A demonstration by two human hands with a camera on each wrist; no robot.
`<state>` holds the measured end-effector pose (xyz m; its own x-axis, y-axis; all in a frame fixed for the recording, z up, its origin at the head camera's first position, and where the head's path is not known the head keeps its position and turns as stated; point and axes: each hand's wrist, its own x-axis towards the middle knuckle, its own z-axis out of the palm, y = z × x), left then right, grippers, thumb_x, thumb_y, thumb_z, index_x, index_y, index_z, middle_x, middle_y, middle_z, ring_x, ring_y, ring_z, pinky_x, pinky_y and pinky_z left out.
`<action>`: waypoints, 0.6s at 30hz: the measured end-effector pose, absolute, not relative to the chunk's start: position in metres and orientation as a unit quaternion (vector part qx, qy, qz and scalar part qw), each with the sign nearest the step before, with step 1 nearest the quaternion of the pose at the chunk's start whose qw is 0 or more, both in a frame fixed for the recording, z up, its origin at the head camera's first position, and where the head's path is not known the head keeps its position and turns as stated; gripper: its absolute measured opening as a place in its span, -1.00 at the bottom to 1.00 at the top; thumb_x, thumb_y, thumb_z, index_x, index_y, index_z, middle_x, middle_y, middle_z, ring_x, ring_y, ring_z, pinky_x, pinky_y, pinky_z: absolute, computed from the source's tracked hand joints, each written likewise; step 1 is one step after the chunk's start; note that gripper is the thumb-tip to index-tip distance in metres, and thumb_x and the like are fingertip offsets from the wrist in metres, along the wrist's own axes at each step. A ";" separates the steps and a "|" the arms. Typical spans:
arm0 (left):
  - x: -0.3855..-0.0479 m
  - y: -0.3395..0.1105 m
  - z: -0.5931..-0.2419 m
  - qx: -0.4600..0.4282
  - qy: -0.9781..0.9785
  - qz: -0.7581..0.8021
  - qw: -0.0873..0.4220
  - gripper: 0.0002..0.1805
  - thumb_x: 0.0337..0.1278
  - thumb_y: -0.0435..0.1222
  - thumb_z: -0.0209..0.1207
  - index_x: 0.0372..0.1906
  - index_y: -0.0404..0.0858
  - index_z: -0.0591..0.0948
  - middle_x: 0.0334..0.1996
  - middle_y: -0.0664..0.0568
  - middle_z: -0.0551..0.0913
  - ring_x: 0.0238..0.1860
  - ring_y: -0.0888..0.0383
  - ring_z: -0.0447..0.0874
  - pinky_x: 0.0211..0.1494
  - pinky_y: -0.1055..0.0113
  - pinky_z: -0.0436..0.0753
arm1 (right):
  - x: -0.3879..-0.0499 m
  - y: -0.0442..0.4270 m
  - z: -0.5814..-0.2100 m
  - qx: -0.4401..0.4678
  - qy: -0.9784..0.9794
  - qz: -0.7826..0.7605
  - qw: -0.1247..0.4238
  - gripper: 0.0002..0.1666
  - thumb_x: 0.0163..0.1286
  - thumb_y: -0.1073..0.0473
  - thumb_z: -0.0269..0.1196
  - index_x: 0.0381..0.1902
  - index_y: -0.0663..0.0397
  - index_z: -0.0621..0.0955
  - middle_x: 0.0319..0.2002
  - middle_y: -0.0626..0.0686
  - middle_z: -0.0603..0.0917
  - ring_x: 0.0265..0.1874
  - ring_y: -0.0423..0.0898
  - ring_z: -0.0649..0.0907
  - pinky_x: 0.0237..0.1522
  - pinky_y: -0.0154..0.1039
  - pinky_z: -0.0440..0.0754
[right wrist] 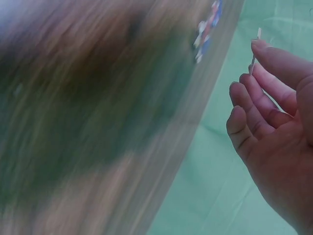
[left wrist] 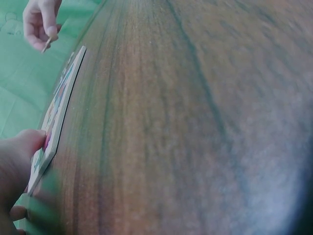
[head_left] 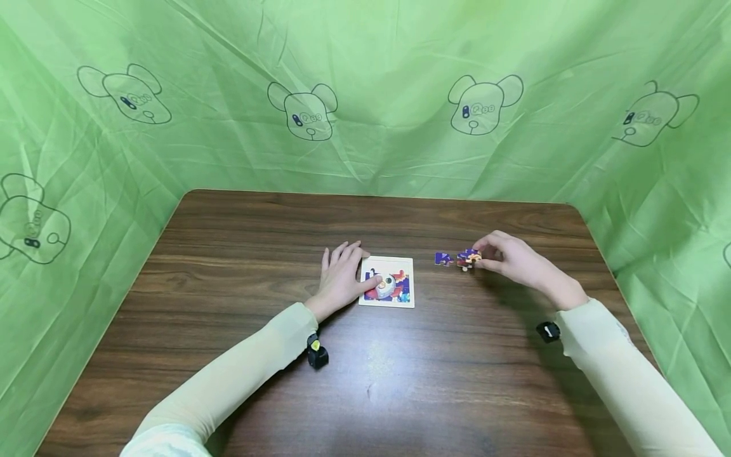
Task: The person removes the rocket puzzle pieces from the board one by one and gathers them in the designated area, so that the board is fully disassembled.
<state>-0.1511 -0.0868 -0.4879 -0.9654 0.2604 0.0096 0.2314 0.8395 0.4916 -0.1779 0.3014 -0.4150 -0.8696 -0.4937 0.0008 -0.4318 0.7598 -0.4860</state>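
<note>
A square puzzle board (head_left: 387, 304) with a pale frame and a partly filled picture lies on the table. My left hand (head_left: 338, 282) rests at its left side, thumb on the picture and fingers spread past the upper left corner; in the left wrist view the thumb of that hand (left wrist: 17, 164) presses on the board (left wrist: 61, 115). My right hand (head_left: 514, 260) is to the right, over the loose pieces. In the right wrist view, my right hand (right wrist: 274, 112) pinches a thin puzzle piece (right wrist: 253, 65) between thumb and fingers, seen edge-on.
A purple loose piece (head_left: 442, 259) lies right of the board, beside a small group of coloured pieces (head_left: 465, 259) near my right fingertips. The wooden table (head_left: 377, 368) is bordered at the back and sides by a green cloth (head_left: 388, 158) with mouse-like drawings.
</note>
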 end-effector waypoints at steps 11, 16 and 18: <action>-0.151 -0.087 -0.486 0.128 0.960 0.247 0.027 -0.31 0.18 0.24 0.34 0.26 -0.08 0.55 0.57 -0.09 0.32 0.61 -0.15 0.08 0.61 -0.31 -0.22 | -0.182 0.330 -0.433 -0.228 0.941 -0.240 0.072 -0.69 0.35 0.24 0.46 -0.01 0.23 0.69 -0.16 0.11 0.66 -0.22 -0.01 0.62 -0.16 -0.06 0.56; -0.151 -0.087 -0.487 0.129 0.960 0.247 0.030 -0.30 0.19 0.25 0.33 0.28 -0.08 0.54 0.58 -0.07 0.30 0.62 -0.14 0.06 0.61 -0.30 -0.24 | -0.184 0.334 -0.438 -0.226 0.941 -0.239 0.086 -0.70 0.36 0.23 0.46 -0.01 0.24 0.70 -0.17 0.12 0.65 -0.21 0.01 0.62 -0.16 -0.04 0.57; -0.151 -0.087 -0.488 0.130 0.960 0.247 0.032 -0.30 0.20 0.25 0.32 0.29 -0.07 0.53 0.58 -0.06 0.29 0.62 -0.13 0.05 0.61 -0.29 -0.26 | -0.185 0.336 -0.440 -0.226 0.940 -0.240 0.088 -0.71 0.37 0.23 0.45 -0.01 0.24 0.70 -0.18 0.12 0.65 -0.21 0.01 0.62 -0.16 -0.03 0.57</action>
